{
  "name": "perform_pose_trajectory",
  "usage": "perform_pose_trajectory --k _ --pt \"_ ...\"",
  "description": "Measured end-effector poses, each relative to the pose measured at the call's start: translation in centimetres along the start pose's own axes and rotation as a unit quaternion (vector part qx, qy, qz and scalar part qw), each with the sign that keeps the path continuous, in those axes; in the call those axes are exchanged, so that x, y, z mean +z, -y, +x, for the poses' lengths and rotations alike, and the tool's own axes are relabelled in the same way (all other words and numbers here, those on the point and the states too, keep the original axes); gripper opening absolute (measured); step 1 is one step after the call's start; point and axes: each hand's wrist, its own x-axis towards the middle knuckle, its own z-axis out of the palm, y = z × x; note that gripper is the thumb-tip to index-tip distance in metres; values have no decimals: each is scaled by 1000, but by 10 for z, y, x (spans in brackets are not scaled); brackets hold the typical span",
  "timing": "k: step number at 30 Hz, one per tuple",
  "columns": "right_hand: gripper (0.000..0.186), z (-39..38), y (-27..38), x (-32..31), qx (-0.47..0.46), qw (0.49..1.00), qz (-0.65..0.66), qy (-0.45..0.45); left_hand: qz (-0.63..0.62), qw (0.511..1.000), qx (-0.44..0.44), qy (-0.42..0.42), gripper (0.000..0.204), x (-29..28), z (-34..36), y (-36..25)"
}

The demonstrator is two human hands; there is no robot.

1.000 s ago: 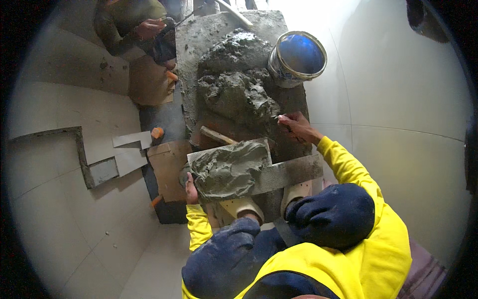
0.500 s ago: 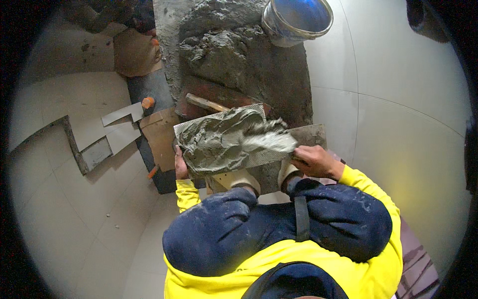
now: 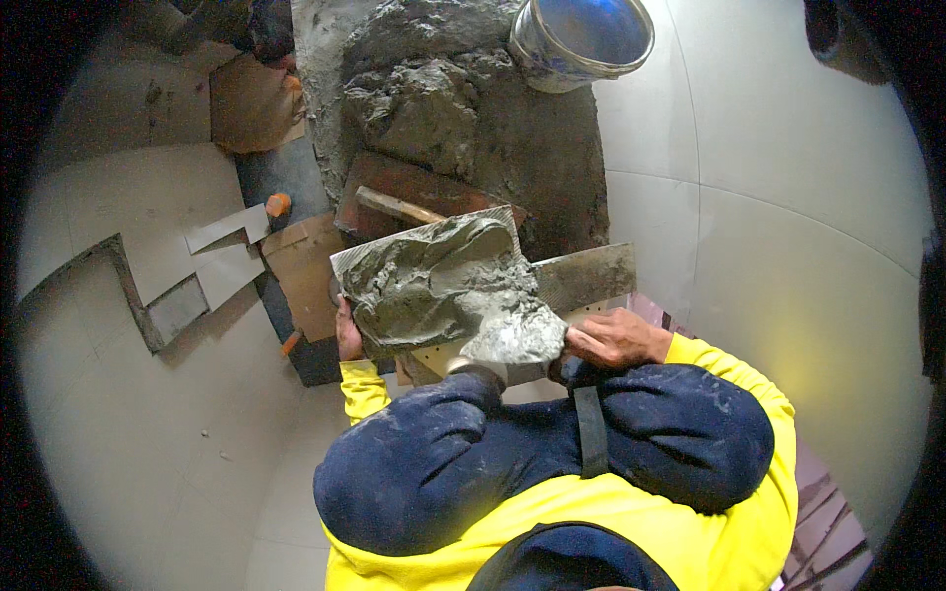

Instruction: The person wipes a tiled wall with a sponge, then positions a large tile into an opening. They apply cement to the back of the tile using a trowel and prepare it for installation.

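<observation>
1. Cut tile pieces (image 3: 222, 251) are laid on the pale floor (image 3: 118, 414) at far left.
2. The left edge of a tile (image 3: 394, 258) is gripped by the left hand (image 3: 347, 332), fingers closed on it.
3. The tile is held tilted above the knees, and grey mortar (image 3: 434, 286) is heaped over its face.
4. A trowel (image 3: 514, 338) is pressed into the mortar at the tile's lower right corner.
5. The trowel handle is clasped by the right hand (image 3: 616, 340), fingers wrapped shut.
6. A mortar pile (image 3: 424, 108) is seen beyond the tile, and a bucket (image 3: 581, 39) is set at upper right.
</observation>
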Motion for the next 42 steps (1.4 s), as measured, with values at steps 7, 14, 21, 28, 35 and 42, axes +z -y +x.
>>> perform_pose_trajectory --k 7,14,21,28,35,42 --pt "27 -4 -8 -34 233 971 14 -46 -8 999 -22 -33 60 14 2 -6" --pt "26 -23 -6 -32 215 975 -52 37 26 999 3 -22 56 22 -2 -10" --pt "26 2 -7 -45 166 984 -36 46 -13 998 -17 -64 56 30 -10 -19" --pt "29 17 -16 -30 84 977 -68 182 68 995 1 -74 58 50 -12 -28" --pt "29 -4 -9 -32 194 977 -63 65 9 1000 9 -21 56 42 -9 -22" --pt "31 15 -5 -21 119 992 -7 42 -16 1000 -5 -18 56 23 -2 -8"
